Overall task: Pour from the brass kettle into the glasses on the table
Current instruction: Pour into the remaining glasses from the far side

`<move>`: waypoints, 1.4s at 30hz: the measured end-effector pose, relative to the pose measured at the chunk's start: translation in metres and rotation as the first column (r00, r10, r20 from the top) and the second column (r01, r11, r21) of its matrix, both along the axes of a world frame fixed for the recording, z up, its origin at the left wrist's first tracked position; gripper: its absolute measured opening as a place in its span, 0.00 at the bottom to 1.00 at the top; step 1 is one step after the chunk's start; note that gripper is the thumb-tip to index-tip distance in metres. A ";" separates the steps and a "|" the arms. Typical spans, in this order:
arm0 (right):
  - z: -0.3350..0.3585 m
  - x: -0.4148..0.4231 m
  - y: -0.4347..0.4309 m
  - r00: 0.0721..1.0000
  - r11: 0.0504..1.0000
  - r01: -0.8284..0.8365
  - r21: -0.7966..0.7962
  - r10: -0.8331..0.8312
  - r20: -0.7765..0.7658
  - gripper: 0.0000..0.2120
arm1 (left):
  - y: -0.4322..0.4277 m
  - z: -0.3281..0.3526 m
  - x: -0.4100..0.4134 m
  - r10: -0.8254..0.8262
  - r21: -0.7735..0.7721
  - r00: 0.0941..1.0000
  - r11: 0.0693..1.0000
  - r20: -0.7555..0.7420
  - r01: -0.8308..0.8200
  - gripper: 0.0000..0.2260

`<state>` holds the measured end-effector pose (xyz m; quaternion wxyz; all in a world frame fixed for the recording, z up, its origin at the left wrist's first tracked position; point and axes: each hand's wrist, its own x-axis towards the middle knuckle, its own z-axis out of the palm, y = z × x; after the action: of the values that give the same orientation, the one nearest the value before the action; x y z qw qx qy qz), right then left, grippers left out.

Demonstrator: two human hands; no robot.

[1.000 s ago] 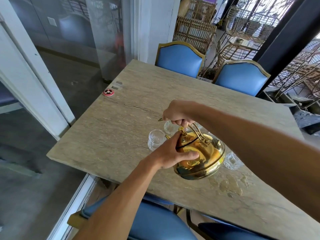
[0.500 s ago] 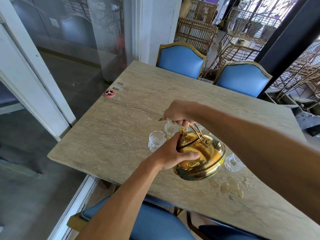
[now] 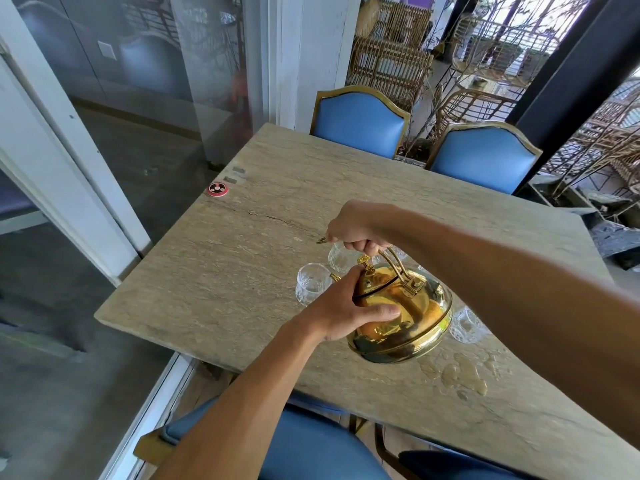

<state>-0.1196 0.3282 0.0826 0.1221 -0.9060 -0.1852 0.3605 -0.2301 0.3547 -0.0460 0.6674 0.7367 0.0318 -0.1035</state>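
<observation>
The kettle (image 3: 408,313) hangs above the table (image 3: 242,271), tipped so its spout points far-left at a glass (image 3: 311,284). The right hand (image 3: 356,226) grips the handle (image 3: 398,268). The left hand (image 3: 346,306) clasps the kettle's left side.

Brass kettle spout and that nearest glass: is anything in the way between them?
Nothing visible. The brass kettle, held by the right hand and left hand, tilts with its spout right beside the nearest glass; the left hand hides part of the spout.
</observation>
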 end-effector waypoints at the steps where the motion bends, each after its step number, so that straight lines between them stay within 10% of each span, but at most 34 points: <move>1: 0.000 0.000 0.000 1.000 1.000 0.001 0.001 -0.001 -0.001 0.07 | 0.000 0.001 0.000 0.000 0.003 1.000 1.000 0.000 0.000 0.36; 42: 0.011 -0.009 0.010 0.998 0.987 -0.052 -0.150 0.055 0.017 0.20 | 0.000 0.010 -0.002 0.003 0.006 1.000 1.000 0.009 -0.003 0.27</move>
<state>-0.1281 0.3380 0.0939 0.0420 -0.9110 -0.1832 0.3670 -0.2323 0.3551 -0.0357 0.6654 0.7392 0.0301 -0.0992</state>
